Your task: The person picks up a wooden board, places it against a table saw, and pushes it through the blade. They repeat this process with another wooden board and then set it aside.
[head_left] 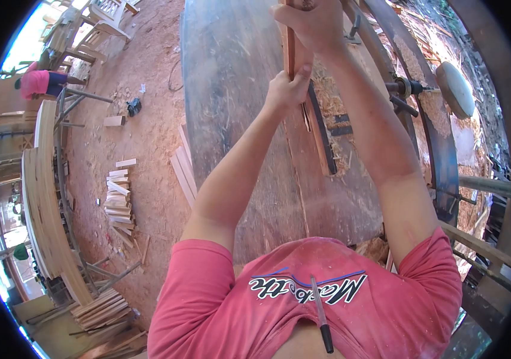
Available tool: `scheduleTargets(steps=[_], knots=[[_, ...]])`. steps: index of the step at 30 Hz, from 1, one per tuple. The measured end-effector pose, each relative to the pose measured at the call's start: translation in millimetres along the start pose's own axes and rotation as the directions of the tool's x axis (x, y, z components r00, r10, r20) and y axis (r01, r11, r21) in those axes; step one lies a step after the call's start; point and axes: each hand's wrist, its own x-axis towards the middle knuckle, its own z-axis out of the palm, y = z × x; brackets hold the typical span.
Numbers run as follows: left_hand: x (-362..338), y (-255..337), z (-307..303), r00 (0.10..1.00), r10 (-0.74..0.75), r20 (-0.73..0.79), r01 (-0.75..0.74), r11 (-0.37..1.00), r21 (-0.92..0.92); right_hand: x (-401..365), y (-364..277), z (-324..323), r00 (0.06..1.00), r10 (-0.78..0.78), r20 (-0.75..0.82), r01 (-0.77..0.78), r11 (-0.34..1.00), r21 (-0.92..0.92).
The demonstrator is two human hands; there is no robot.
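Observation:
My left hand (pixel 290 91) is closed round the near end of a wooden piece (pixel 290 51), its thumb pointing up along the wood. Farther away, my right hand (pixel 318 24) is closed over the same piece near the top edge of the view; its fingertips are partly hidden. The piece is held over a large worn wooden workbench (pixel 255 191). Just beyond my left hand, a dark-edged wooden strip (pixel 321 134) lies on the bench top, with wood shavings (pixel 342 102) beside it.
At right stands machinery with a shaft (pixel 408 88) and a pale rounded disc (pixel 454 90). Cut wood blocks (pixel 119 200) lie on the dirt floor at left, near long stacked boards (pixel 49 203). Another person in pink (pixel 34 82) is bent over at far left.

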Motion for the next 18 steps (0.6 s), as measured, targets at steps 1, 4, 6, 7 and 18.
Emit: scheduleTargets(steps=[1,4,6,7,18], knots=[[4.1,-4.8,0.2,1.000,-0.022,0.019,0.022,0.999,-0.031,-0.1,-1.7,0.4,1.000,0.017,0.012,-0.018,0.998,0.058],[0.0,8.1,-3.4,0.994,-0.088,0.058,0.087,0.996,0.026,2.3,0.8,-0.1,0.999,0.027,0.030,-0.029,0.998,0.062],[-1.3,11.3,-3.7,0.996,-0.074,0.057,0.072,0.997,0.022,3.1,5.3,0.2,0.999,0.022,0.032,-0.022,1.000,0.008],[-1.4,13.1,-4.0,0.997,-0.059,0.057,0.058,0.998,0.018,4.1,7.8,1.0,0.999,0.020,0.029,-0.021,0.999,0.025],[7.5,12.0,-4.6,0.997,-0.074,0.018,0.073,0.996,0.056,10.9,12.0,2.7,0.999,-0.004,0.033,0.003,0.999,0.039]])
